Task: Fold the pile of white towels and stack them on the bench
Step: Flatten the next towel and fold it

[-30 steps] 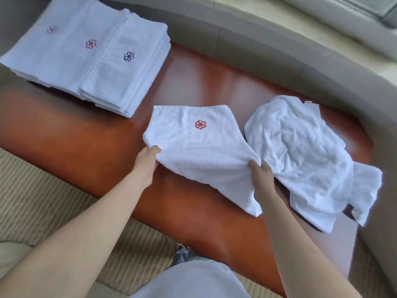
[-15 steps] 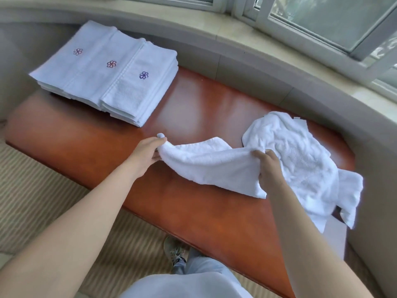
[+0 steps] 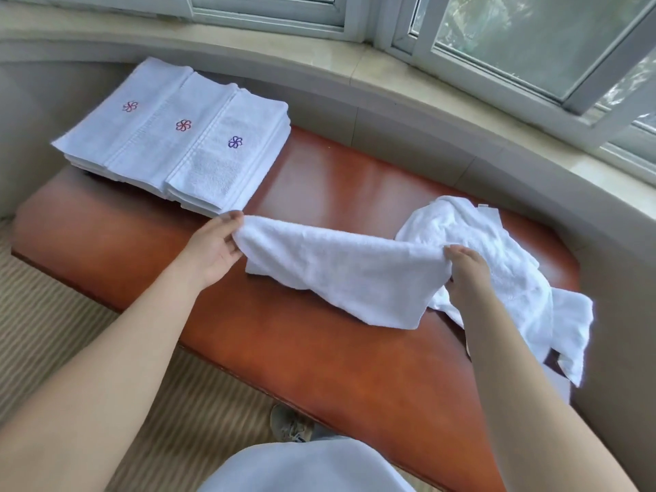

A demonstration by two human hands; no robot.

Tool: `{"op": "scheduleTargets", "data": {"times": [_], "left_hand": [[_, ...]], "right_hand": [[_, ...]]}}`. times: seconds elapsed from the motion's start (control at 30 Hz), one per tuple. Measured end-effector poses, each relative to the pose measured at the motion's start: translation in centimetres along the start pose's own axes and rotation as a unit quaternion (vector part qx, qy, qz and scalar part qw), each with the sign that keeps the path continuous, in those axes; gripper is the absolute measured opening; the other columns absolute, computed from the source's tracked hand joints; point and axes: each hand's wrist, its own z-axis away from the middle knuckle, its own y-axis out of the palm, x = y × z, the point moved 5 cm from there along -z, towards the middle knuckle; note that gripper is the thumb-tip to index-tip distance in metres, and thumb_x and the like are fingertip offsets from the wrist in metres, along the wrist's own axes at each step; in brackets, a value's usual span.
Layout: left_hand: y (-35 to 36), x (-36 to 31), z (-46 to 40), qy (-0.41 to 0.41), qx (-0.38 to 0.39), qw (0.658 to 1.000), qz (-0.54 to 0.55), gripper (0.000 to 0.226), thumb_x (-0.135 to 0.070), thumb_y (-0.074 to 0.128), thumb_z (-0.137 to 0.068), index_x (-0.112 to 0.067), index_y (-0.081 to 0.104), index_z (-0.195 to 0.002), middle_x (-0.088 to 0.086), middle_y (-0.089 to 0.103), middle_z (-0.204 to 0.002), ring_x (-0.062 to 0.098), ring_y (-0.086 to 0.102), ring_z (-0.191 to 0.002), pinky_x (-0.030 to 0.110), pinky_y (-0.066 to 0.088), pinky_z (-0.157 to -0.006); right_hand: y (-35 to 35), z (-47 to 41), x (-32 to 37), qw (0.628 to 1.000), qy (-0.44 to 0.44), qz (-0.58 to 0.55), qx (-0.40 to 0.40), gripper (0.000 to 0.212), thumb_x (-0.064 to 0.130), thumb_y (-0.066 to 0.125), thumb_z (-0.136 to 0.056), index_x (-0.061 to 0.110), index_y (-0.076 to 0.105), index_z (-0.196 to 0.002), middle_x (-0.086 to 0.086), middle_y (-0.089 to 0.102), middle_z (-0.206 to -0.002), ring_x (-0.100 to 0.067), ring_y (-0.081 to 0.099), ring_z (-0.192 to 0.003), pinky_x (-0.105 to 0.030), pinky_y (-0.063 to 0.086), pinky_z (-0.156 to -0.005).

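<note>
A white towel (image 3: 337,271) hangs folded over itself between my two hands above the reddish wooden bench (image 3: 319,349). My left hand (image 3: 213,245) pinches its left end near the stack. My right hand (image 3: 465,275) grips its right end, in front of the crumpled pile. The pile of unfolded white towels (image 3: 504,264) lies at the bench's right end, one corner drooping over the edge. Folded white towels (image 3: 177,136) with small embroidered flowers lie in overlapping stacks at the far left of the bench.
A curved beige sill (image 3: 390,97) and window frames (image 3: 390,26) run behind the bench. Striped carpet (image 3: 71,332) covers the floor in front. My shoe (image 3: 289,424) shows below the bench's front edge.
Both hands lifted the towel's near edge and carried it away from me, folding it over so the red flower is hidden. The camera tilted up toward the window.
</note>
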Motion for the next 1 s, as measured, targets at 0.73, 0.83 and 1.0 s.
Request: {"op": "scheduleTargets", "data": {"times": [0.73, 0.83, 1.0], "left_hand": [[2.9, -13.1, 6.5, 0.143, 0.020, 0.960, -0.240, 0.017, -0.010, 0.071, -0.095, -0.016, 0.075, -0.110, 0.001, 0.071, -0.116, 0.004, 0.068, -0.090, 0.021, 0.054, -0.087], [2.7, -13.1, 7.6, 0.134, 0.022, 0.924, -0.357, 0.030, -0.008, 0.076, -0.090, -0.017, 0.073, -0.119, 0.000, 0.063, -0.126, 0.001, 0.060, -0.109, 0.024, 0.047, -0.095], [2.2, -12.9, 9.3, 0.253, -0.082, 0.764, -0.589, 0.018, -0.023, 0.074, -0.090, -0.016, 0.066, -0.075, -0.005, 0.052, -0.073, 0.020, 0.051, -0.070, 0.030, 0.037, -0.059]], "right_hand": [[-2.1, 7.2, 10.2, 0.973, -0.217, 0.001, 0.083, 0.020, 0.010, 0.075, -0.082, 0.026, 0.081, -0.093, 0.002, 0.074, -0.091, -0.013, 0.066, -0.082, -0.031, 0.057, -0.087], [-2.4, 8.5, 10.4, 0.954, -0.268, 0.111, 0.075, 0.031, 0.013, 0.072, -0.077, 0.032, 0.080, -0.100, 0.001, 0.074, -0.098, -0.014, 0.062, -0.076, -0.033, 0.055, -0.077], [-2.5, 10.1, 10.6, 0.855, -0.395, 0.333, -0.049, 0.023, 0.022, 0.065, -0.092, 0.024, 0.078, -0.111, 0.001, 0.070, -0.097, -0.018, 0.064, -0.084, -0.026, 0.041, -0.070]]}}
